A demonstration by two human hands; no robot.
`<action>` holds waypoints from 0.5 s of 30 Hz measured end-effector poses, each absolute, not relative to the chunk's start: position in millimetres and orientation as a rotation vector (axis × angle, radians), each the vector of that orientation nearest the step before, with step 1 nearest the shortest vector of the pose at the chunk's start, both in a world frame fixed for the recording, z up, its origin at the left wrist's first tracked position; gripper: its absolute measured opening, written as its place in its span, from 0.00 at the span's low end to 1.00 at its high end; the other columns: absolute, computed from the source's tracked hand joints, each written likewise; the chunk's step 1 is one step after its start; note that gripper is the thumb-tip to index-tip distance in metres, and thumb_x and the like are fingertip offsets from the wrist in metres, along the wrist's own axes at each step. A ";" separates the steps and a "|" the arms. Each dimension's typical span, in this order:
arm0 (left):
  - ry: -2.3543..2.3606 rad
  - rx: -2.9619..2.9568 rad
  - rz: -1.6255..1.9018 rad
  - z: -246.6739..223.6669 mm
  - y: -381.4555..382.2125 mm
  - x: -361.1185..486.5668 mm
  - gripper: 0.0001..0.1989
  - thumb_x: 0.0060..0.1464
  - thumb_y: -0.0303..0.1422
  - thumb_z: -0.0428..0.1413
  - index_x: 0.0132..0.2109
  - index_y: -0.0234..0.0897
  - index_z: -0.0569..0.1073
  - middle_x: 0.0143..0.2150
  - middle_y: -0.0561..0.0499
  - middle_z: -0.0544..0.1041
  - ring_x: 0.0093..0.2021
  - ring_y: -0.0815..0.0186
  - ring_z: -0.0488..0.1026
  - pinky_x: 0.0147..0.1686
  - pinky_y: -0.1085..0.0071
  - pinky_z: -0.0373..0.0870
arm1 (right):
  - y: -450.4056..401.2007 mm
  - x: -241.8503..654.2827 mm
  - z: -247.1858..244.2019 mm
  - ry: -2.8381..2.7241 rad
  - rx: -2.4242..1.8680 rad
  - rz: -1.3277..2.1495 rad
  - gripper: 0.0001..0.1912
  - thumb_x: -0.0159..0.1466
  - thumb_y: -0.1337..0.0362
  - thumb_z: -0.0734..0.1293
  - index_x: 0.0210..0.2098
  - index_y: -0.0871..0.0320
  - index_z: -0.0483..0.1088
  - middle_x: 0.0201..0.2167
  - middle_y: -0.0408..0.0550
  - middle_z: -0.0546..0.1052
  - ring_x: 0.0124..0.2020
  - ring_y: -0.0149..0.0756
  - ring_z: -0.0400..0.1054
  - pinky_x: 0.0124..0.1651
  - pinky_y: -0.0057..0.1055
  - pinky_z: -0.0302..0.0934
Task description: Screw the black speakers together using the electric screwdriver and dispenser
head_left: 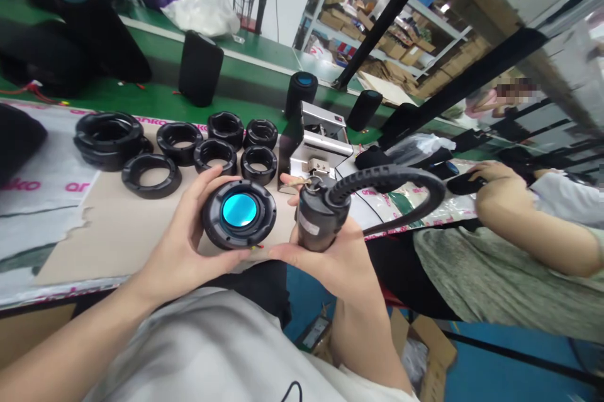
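Speaker driver (239, 213), black with a cyan centre, is gripped round its rim by the left hand (177, 245). At its 3 o'clock, the right hand (325, 257) closes on a power screwdriver (318, 219). Black rubber rings (201, 156) lie at 11 o'clock on cardboard (94, 238).

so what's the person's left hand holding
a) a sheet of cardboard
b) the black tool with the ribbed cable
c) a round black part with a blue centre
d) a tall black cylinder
c, the left hand cups the round black part with the blue centre, while the black tool with the ribbed cable is in the right hand.
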State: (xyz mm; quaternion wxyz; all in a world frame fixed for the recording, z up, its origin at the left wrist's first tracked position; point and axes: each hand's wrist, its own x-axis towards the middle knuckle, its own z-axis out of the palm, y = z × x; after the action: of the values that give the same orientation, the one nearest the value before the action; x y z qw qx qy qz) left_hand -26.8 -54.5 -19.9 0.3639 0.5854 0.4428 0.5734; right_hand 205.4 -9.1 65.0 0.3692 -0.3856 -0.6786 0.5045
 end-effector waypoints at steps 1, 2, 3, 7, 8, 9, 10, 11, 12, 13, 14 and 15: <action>1.142 1.504 1.470 -20.0 -54.3 -26.9 0.58 0.50 0.34 0.77 0.80 0.58 0.55 0.76 0.42 0.67 0.77 0.41 0.66 0.74 0.38 0.69 | -7.8 206.1 67.4 -1.754 -0.975 1.299 0.35 0.57 0.62 0.86 0.60 0.48 0.75 0.55 0.47 0.81 0.55 0.47 0.79 0.60 0.45 0.79; 1.146 1.504 1.467 -20.1 -54.3 -26.5 0.58 0.50 0.34 0.77 0.79 0.57 0.55 0.77 0.42 0.67 0.77 0.41 0.66 0.74 0.39 0.68 | -7.1 205.3 69.2 -1.769 -0.963 1.302 0.36 0.57 0.63 0.86 0.61 0.48 0.74 0.56 0.47 0.81 0.58 0.48 0.78 0.63 0.45 0.78; 1.154 1.503 1.474 -20.2 -54.5 -25.5 0.58 0.50 0.35 0.77 0.79 0.57 0.55 0.77 0.42 0.67 0.78 0.42 0.65 0.75 0.39 0.68 | -7.2 202.8 70.2 -1.784 -0.958 1.296 0.37 0.57 0.63 0.86 0.62 0.47 0.73 0.56 0.46 0.81 0.61 0.48 0.77 0.65 0.46 0.76; 1.221 1.480 1.548 -23.8 -56.5 -16.8 0.58 0.49 0.38 0.78 0.79 0.57 0.56 0.75 0.43 0.69 0.76 0.43 0.69 0.75 0.41 0.68 | -14.0 182.4 65.1 -1.855 -1.045 1.041 0.39 0.52 0.57 0.88 0.59 0.51 0.73 0.62 0.53 0.75 0.66 0.52 0.72 0.70 0.50 0.72; 1.239 1.484 1.563 -25.2 -57.1 -14.5 0.58 0.49 0.38 0.78 0.79 0.57 0.56 0.74 0.43 0.70 0.75 0.44 0.70 0.75 0.41 0.68 | -16.6 177.5 62.9 -1.870 -1.086 0.964 0.39 0.52 0.55 0.88 0.58 0.52 0.74 0.62 0.54 0.74 0.65 0.53 0.72 0.68 0.50 0.74; 1.249 1.496 1.573 -26.7 -57.6 -12.6 0.57 0.50 0.39 0.78 0.78 0.57 0.56 0.74 0.43 0.70 0.74 0.44 0.71 0.74 0.41 0.69 | -18.7 174.0 61.1 -1.877 -1.112 0.913 0.38 0.51 0.53 0.88 0.56 0.52 0.74 0.61 0.55 0.74 0.63 0.53 0.73 0.66 0.51 0.75; 1.250 1.510 1.578 -27.9 -58.1 -11.4 0.56 0.51 0.39 0.77 0.78 0.57 0.56 0.74 0.43 0.70 0.73 0.45 0.71 0.74 0.41 0.69 | -20.3 172.3 60.3 -1.877 -1.125 0.902 0.38 0.51 0.52 0.88 0.56 0.52 0.74 0.60 0.54 0.75 0.61 0.53 0.75 0.65 0.51 0.76; 1.243 1.518 1.587 -28.7 -58.5 -10.8 0.56 0.51 0.40 0.77 0.78 0.58 0.56 0.74 0.43 0.70 0.73 0.45 0.71 0.74 0.42 0.70 | -20.7 172.6 60.7 -1.873 -1.131 0.932 0.37 0.52 0.53 0.88 0.56 0.52 0.74 0.58 0.53 0.77 0.59 0.52 0.76 0.65 0.51 0.76; 1.238 1.516 1.587 -29.1 -58.9 -11.0 0.56 0.51 0.40 0.77 0.78 0.58 0.56 0.74 0.43 0.70 0.74 0.45 0.71 0.74 0.43 0.70 | -19.8 174.8 62.6 -1.865 -1.125 0.996 0.37 0.53 0.54 0.88 0.57 0.50 0.74 0.56 0.50 0.79 0.58 0.51 0.76 0.66 0.50 0.75; 1.239 1.507 1.578 -29.0 -59.1 -11.7 0.56 0.50 0.40 0.77 0.78 0.58 0.56 0.74 0.43 0.70 0.74 0.45 0.71 0.74 0.43 0.70 | -17.2 178.7 65.9 -1.854 -1.101 1.082 0.37 0.54 0.55 0.87 0.58 0.49 0.73 0.56 0.48 0.80 0.58 0.49 0.77 0.66 0.48 0.76; 1.247 1.492 1.567 -28.5 -59.3 -12.9 0.57 0.50 0.40 0.78 0.78 0.58 0.55 0.74 0.43 0.70 0.74 0.45 0.70 0.73 0.44 0.71 | -12.8 183.7 70.4 -1.846 -1.056 1.162 0.37 0.54 0.57 0.87 0.59 0.48 0.73 0.56 0.47 0.80 0.58 0.48 0.77 0.66 0.47 0.76; 1.256 1.482 1.557 -27.7 -59.3 -14.3 0.58 0.49 0.40 0.78 0.78 0.59 0.55 0.74 0.43 0.69 0.75 0.44 0.70 0.73 0.44 0.71 | -6.7 189.1 75.7 -1.847 -1.002 1.222 0.37 0.55 0.58 0.87 0.60 0.48 0.73 0.56 0.46 0.80 0.58 0.47 0.78 0.65 0.45 0.77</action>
State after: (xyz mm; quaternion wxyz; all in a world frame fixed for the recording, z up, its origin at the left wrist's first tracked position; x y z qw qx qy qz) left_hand -14.3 -59.3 -27.7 0.3205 0.5639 0.4780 0.5923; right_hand 189.1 -6.7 75.7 0.3480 -0.3864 -0.7125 0.4711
